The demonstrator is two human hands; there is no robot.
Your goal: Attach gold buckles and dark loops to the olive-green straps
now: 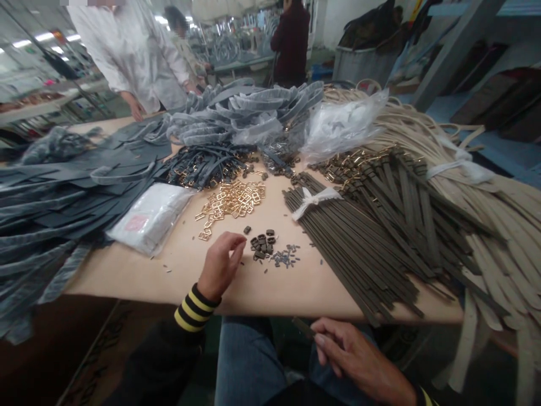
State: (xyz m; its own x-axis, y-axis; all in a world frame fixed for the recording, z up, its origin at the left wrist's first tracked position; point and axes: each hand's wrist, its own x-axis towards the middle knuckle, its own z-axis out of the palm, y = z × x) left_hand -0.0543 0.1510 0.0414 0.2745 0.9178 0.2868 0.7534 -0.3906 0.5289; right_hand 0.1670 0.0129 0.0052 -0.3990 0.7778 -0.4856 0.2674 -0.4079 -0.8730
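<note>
Tan worktable (169, 285): left hand (220, 262), fingers curled, any pinch unclear, just beside dark strap keepers (262, 246), seemingly a picking step calling for precise fingertips; over the lap, right hand (353, 349) pinches a dark strip (301, 326).

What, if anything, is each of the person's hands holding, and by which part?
The right hand holds a narrow dark piece just behind its protruding end; the rest is hidden. Whether the left hand holds anything cannot be told.

Ceiling tubes (44, 37) glow upper left; soft, dim light, edges blurred and stretched.
</note>
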